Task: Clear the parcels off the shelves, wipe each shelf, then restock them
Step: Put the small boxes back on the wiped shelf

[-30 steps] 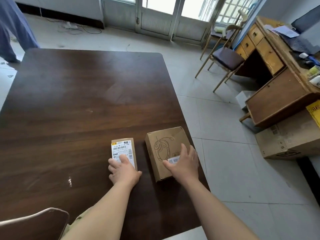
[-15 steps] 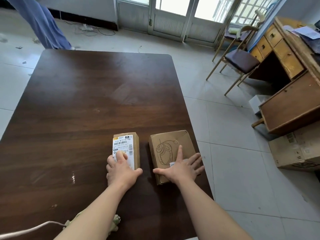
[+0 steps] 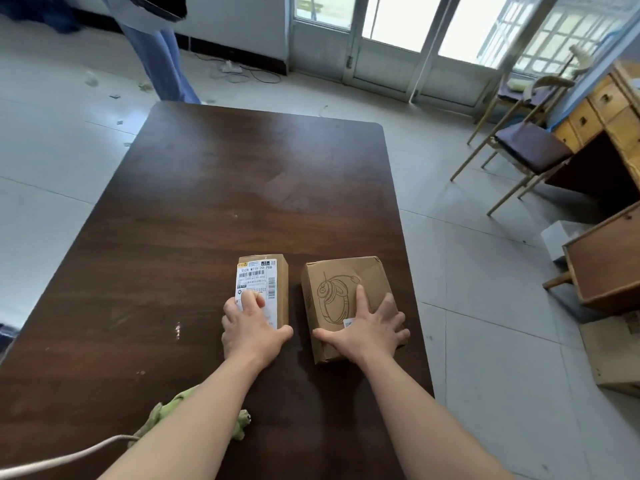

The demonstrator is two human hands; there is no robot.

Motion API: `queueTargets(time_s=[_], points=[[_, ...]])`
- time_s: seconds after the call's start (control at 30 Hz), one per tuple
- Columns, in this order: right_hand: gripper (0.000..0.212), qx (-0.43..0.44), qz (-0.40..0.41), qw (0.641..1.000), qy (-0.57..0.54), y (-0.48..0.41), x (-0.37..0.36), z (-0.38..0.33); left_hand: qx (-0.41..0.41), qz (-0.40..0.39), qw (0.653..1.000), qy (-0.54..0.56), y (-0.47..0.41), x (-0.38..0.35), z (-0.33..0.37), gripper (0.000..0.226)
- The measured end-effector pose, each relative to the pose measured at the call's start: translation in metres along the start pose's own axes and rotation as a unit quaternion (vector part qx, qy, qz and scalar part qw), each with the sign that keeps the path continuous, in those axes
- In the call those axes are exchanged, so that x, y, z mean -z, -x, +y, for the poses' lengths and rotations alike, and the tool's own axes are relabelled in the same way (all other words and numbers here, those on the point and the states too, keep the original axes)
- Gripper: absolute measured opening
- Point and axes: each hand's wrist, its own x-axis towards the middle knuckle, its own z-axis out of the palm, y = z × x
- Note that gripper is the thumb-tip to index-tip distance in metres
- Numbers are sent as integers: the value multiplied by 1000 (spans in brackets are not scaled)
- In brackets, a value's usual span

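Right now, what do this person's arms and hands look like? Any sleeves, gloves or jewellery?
Both arms are bare. No sleeve shows on the left forearm or the right forearm as far as the picture's lower edge. The left hand and the right hand wear no gloves, and no ring, watch or bracelet is visible.

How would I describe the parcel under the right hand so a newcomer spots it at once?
Find the dark wooden table, then its near right edge, where two cardboard parcels lie side by side. It is the wider right parcel, printed with a headphone drawing; its narrower neighbour bears a white barcode label.
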Motion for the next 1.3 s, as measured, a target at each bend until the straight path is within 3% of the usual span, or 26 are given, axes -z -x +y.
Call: queueTargets(time_s=[0.3, 0.63, 1.07, 1.3], points=[[134, 115, 23, 993, 27, 4, 24, -62, 91, 101, 990, 27, 9, 43, -31, 63], [133, 253, 30, 965, 65, 67, 33, -153, 178, 204, 959, 81, 34, 110, -99, 64], [134, 421, 12, 901, 99, 264, -60, -301, 310, 304, 893, 122, 140, 226, -315, 62], [132, 494, -11, 858, 140, 376, -139, -361, 400, 305, 854, 129, 216, 266, -437, 65]])
